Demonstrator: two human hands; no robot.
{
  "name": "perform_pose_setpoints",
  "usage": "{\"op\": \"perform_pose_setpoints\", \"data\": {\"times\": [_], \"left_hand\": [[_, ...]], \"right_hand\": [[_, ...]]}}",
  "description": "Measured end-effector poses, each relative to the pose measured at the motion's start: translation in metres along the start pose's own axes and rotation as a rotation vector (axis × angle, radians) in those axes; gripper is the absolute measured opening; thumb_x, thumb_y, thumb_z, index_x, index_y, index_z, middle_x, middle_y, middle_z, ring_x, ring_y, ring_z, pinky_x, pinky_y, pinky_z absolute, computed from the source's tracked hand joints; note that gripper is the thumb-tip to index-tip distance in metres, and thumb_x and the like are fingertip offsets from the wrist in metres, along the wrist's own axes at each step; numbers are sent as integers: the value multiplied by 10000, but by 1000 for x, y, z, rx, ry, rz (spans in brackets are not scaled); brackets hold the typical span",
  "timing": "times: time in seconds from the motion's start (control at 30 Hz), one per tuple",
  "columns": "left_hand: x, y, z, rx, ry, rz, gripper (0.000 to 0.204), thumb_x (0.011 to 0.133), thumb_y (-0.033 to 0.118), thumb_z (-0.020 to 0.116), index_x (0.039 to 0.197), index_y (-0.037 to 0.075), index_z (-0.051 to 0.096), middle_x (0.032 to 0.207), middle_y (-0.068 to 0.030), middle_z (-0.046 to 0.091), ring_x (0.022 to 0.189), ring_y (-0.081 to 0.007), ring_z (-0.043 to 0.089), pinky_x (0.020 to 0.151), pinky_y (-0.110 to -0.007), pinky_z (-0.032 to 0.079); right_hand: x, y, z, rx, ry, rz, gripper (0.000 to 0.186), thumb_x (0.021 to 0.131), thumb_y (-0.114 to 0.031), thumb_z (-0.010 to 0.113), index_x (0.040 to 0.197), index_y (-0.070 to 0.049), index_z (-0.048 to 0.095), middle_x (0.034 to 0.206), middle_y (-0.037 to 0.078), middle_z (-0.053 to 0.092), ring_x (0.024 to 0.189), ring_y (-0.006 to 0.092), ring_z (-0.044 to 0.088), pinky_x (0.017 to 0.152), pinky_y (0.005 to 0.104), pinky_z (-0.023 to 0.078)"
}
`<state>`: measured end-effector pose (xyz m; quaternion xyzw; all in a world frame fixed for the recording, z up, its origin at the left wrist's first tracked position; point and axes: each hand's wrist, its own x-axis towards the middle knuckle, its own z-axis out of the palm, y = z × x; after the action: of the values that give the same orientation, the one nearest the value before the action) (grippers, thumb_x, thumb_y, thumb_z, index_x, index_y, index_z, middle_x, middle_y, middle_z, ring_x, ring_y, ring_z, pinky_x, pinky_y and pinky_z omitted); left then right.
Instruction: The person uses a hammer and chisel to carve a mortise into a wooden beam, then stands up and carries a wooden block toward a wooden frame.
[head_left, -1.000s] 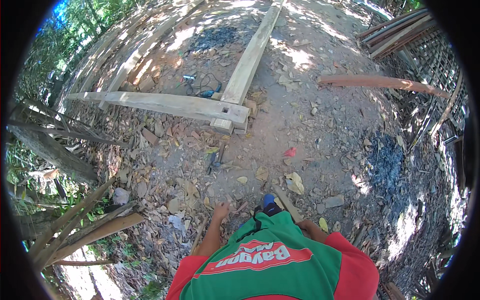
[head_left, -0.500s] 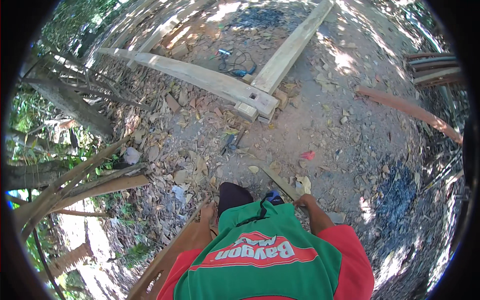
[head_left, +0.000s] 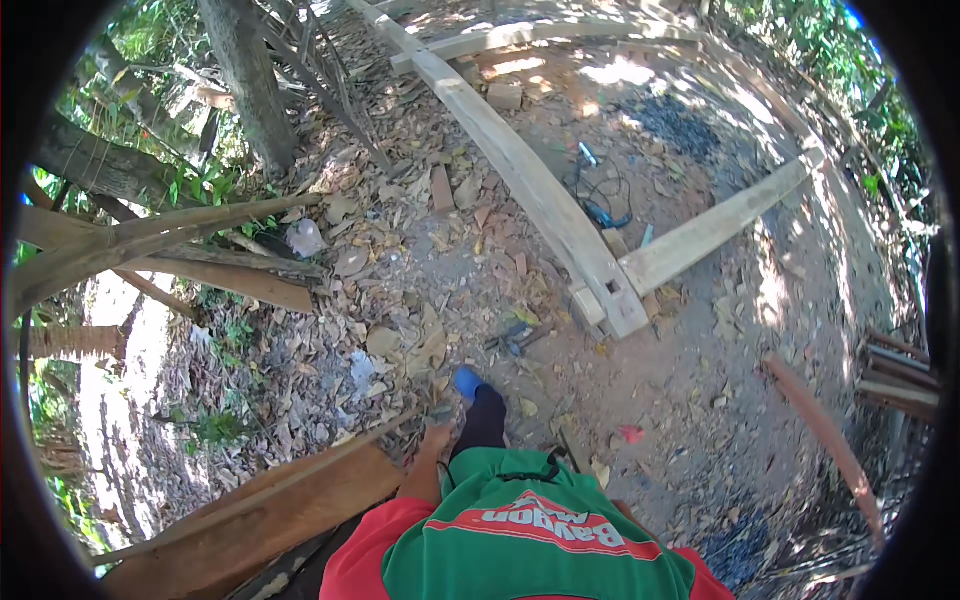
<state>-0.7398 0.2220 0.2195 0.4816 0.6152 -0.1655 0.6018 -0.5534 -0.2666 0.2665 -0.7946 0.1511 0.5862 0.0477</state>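
My left hand (head_left: 437, 433) hangs low beside my left leg, close to the top end of a brown wooden plank (head_left: 330, 485). A small greyish shape shows just past the fingers; whether the hand holds it is too small to tell. My right hand is hidden behind my green and red shirt (head_left: 540, 545). A blue shoe (head_left: 468, 382) shows ahead of my left leg. Farther on, a dark hand tool (head_left: 512, 338) lies among dry leaves. Beyond it rests a long timber beam (head_left: 520, 170) with a square hole near its near end.
A second beam (head_left: 715, 232) meets the first at an angle. Between them lies a blue corded power tool (head_left: 605, 215). Cut planks (head_left: 220, 280) and a tree trunk (head_left: 250, 85) stand at left. A curved reddish timber (head_left: 825, 440) lies at right.
My view has turned left, so the beams appear farther right. The blue shoe has come into sight ahead. My right hand, visible before beside a thin wooden strip, is now hidden.
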Motion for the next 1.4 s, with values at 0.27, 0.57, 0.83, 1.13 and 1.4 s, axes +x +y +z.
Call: {"op": "perform_pose_setpoints", "data": {"times": [0.27, 0.57, 0.83, 1.13, 1.4], "left_hand": [[102, 110, -83, 33, 68, 286, 561, 854, 554, 589, 1036, 35, 703, 901, -183, 703, 748, -325, 680, 729, -452, 526], [129, 257, -203, 64, 224, 355, 421, 873, 452, 625, 894, 34, 671, 762, -90, 657, 636, -187, 613, 617, -338, 486], [170, 235, -272, 549, 142, 467, 436, 845, 337, 656, 1179, 63, 597, 944, -138, 671, 760, -259, 664, 697, -437, 536], [177, 374, -319, -668, 382, -150, 353, 887, 448, 615, 1042, 131, 610, 803, 0, 630, 666, -205, 606, 608, -381, 491], [256, 562, -368, -447, 180, 165, 337, 883, 389, 594, 1037, 92, 637, 847, -27, 627, 700, -167, 618, 623, -348, 478]], "right_hand": [[-5, -174, -39, -58, -103, 8, 487, 728, -459, 737, 910, -7, 725, 825, 123, 699, 743, 273, 681, 685, 464, 526], [20, -388, -41, -79, -12, -120, 650, 725, -550, 720, 1036, 21, 711, 938, 212, 713, 842, 334, 712, 766, 439, 555], [-3, -659, -120, -461, 105, -350, 804, 719, -631, 672, 1212, 4, 642, 1251, 218, 629, 1169, 331, 609, 977, 399, 479], [-22, -869, -226, -684, 179, -751, 674, 704, -500, 745, 1195, -46, 667, 1203, 195, 653, 1127, 328, 626, 946, 426, 491], [-54, -975, -237, -564, 211, -525, 676, 668, -532, 751, 1155, -66, 699, 1220, 182, 656, 1144, 330, 628, 950, 440, 500]]}}
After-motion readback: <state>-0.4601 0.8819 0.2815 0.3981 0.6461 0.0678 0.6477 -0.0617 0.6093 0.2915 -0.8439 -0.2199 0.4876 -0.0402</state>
